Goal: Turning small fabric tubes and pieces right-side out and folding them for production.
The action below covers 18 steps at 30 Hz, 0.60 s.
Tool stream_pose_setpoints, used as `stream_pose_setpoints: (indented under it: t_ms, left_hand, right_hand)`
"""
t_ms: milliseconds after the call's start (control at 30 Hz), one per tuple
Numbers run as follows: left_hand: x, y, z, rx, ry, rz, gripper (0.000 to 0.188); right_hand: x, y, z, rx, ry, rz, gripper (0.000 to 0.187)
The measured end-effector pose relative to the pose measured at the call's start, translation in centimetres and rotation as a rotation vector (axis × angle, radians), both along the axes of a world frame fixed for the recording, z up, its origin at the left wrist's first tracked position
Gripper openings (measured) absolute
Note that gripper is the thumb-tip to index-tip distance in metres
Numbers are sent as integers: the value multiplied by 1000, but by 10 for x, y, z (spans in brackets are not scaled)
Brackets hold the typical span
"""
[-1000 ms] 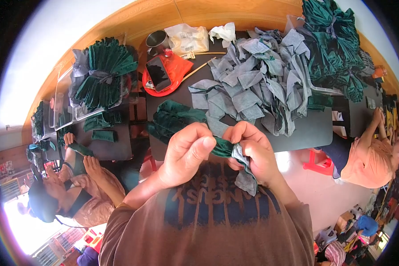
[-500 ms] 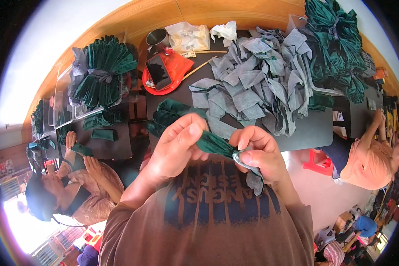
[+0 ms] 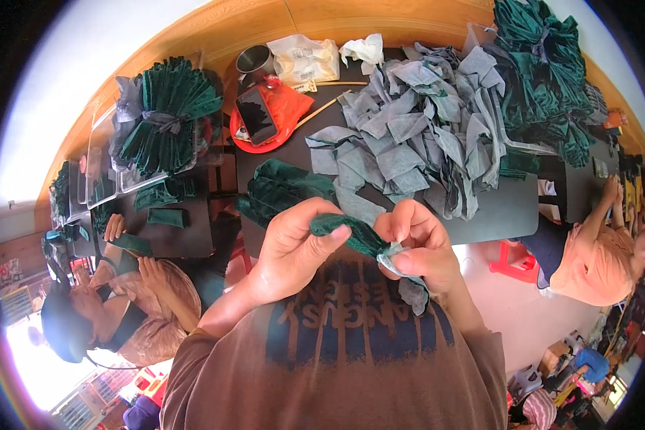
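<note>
In front of my chest, both hands hold one narrow green velvet fabric strip (image 3: 358, 231). Its grey fabric end (image 3: 413, 292) hangs down below my right hand. My left hand (image 3: 297, 247) pinches the velvet part between thumb and fingers, with the strip's rounded end bent over the fingers. Where green meets grey, my right hand (image 3: 424, 244) grips the fabric between thumb and curled fingers. Several green velvet pieces (image 3: 283, 185) lie on the table just beyond my left hand. Past my right hand spreads a heap of grey fabric strips (image 3: 408, 129), some showing green edges.
A red tray (image 3: 261, 148) holds a phone (image 3: 256, 115), near a metal cup (image 3: 255, 63) and a thin wooden stick (image 3: 319, 113). Tied green velvet bundles stand left (image 3: 168, 118) and right (image 3: 541, 64). Co-workers sit left (image 3: 132, 308) and right (image 3: 595, 265).
My left hand has shifted slightly right, toward my right hand. The velvet between them now bends in an arc, its rounded end showing above my left thumb.
</note>
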State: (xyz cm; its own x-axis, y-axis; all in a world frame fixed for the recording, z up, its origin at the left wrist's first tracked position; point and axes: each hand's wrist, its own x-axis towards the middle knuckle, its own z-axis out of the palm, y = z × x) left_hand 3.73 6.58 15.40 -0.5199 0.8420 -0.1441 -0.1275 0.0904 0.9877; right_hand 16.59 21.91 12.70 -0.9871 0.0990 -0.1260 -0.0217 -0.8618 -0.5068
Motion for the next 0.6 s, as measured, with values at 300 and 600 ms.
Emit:
stream_pose_setpoints:
  t_ms: [300,600]
  left_hand:
    - [-1,-3,-4,140,-208,96,8]
    - [1,-7,-2,136,-206,220,12]
  right_hand:
    - [-1,-4,6,-151,-26,35,27]
    - [4,-2,-4,73,71,26,24]
